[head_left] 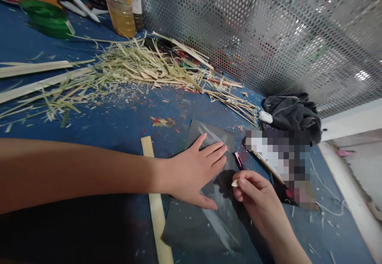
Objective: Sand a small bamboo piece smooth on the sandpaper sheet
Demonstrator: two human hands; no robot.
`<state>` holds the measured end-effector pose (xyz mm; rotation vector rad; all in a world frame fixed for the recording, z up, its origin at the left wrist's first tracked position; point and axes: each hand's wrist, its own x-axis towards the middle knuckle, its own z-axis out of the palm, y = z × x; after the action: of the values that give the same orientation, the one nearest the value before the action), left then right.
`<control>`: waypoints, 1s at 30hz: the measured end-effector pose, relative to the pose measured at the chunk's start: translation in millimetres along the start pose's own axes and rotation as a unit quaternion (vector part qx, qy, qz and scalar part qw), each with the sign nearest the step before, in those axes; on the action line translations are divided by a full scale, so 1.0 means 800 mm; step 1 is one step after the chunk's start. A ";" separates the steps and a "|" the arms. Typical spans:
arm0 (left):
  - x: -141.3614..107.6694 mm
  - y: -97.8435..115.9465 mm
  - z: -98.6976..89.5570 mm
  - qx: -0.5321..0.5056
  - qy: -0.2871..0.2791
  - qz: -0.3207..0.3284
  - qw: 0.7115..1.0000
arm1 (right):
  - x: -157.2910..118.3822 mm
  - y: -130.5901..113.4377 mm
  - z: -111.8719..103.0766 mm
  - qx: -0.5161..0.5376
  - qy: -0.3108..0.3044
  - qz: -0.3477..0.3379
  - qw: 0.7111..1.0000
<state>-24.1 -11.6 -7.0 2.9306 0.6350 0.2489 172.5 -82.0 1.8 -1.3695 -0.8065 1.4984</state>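
My left hand (197, 172) lies flat with fingers spread on a dark grey sheet (191, 220) that looks like sandpaper and bears pale dusty streaks. Under the left wrist runs a flat pale strip (159, 224), apparently bamboo, partly covered by the wrist and the sheet. Just right of the sheet, my right hand (256, 196) pinches a small pale pointed piece (235, 183) between thumb and fingers; most of it is hidden in the grip. Close above those fingers lies a purple metallic tool (238, 160), perhaps a cutter, its lower end out of sight behind the hand.
Shavings (134, 63) are heaped at the back, with long pale strips (36, 69) to the left. A cup of yellowish liquid (121, 15) stands near the perforated metal panel (238, 29). On the right are a blurred-out device (277, 156) and a dark cloth (294, 110).
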 end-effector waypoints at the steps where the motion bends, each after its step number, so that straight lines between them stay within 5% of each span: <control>1: 0.000 -0.001 0.000 0.002 -0.002 0.001 1.000 | 0.000 0.001 0.000 0.003 0.002 -0.003 1.000; 10: 0.002 -0.002 -0.002 0.000 0.000 0.003 1.000 | -0.007 -0.007 -0.002 0.016 0.019 0.060 0.998; 22: 0.008 -0.002 -0.002 -0.033 -0.042 -0.015 0.998 | -0.004 0.002 0.002 -0.046 0.009 0.018 0.999; 30: 0.019 -0.020 -0.009 -0.273 0.079 0.008 0.959 | -0.009 -0.007 0.008 0.024 -0.005 0.063 0.998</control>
<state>-18.2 9.9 -0.3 2.3977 0.4657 0.5650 166.8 -86.0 11.1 -1.3996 -0.6973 1.6122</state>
